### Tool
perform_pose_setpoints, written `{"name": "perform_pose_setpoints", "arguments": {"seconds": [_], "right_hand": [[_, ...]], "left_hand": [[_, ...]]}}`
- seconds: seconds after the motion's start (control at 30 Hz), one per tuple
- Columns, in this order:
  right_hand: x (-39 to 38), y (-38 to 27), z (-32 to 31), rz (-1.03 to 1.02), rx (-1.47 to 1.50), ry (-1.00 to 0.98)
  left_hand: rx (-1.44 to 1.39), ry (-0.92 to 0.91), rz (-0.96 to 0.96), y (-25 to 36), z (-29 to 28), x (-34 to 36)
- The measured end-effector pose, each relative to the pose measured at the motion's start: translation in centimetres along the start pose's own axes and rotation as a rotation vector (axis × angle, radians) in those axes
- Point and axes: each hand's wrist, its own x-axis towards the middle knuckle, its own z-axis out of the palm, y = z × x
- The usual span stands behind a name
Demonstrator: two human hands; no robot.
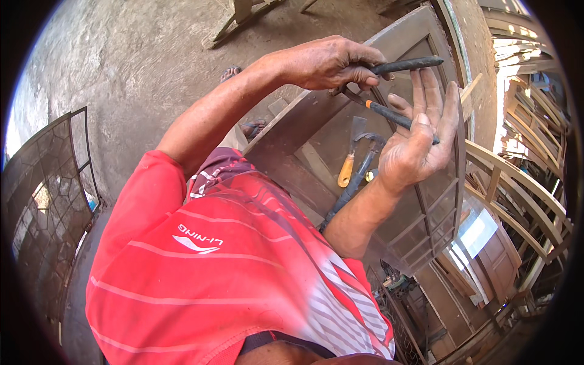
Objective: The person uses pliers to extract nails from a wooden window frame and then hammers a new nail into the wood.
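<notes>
Over a brown panelled wooden door [316, 115], I have a pair of pliers [389, 114] spread wide, with black-sleeved handles and an orange band on one. My left hand [331, 64] is closed round the upper handle near the joint, hiding the jaws. My right hand [420, 140] has its fingers stretched out and apart, with the lower handle lying across it by the thumb. Below them, a scraper with a yellow handle [346, 170] and a claw hammer [353, 188] lie side by side on the door. A small round yellow thing [370, 176] sits beside the hammer.
Curved wooden frames [511, 182] and stacked timber strips [535, 115] crowd the right side. A metal grille [45, 194] stands at the far left. At the top is a wooden stand [238, 21] on the concrete floor [128, 67]. A foot in a sandal [252, 129] shows beside the door.
</notes>
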Motion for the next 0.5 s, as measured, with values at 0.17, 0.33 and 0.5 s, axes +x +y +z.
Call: {"name": "perform_pose_setpoints", "arguments": {"seconds": [0.17, 0.33, 0.5], "right_hand": [[0.3, 1.5, 1.5, -0.09, 0.221, 0.063], [0.9, 3.4, 2.6, -0.15, 0.334, -0.011], [5.0, 2.4, 0.9, -0.073, 0.53, -0.652]], "left_hand": [[-0.005, -0.03, 0.087, -0.6, 0.2, -0.6], [-0.022, -0.028, 0.134, -1.0, -0.1, -1.6], [-0.352, -0.38, -0.155, 2.3, -2.0, -1.2]]}}
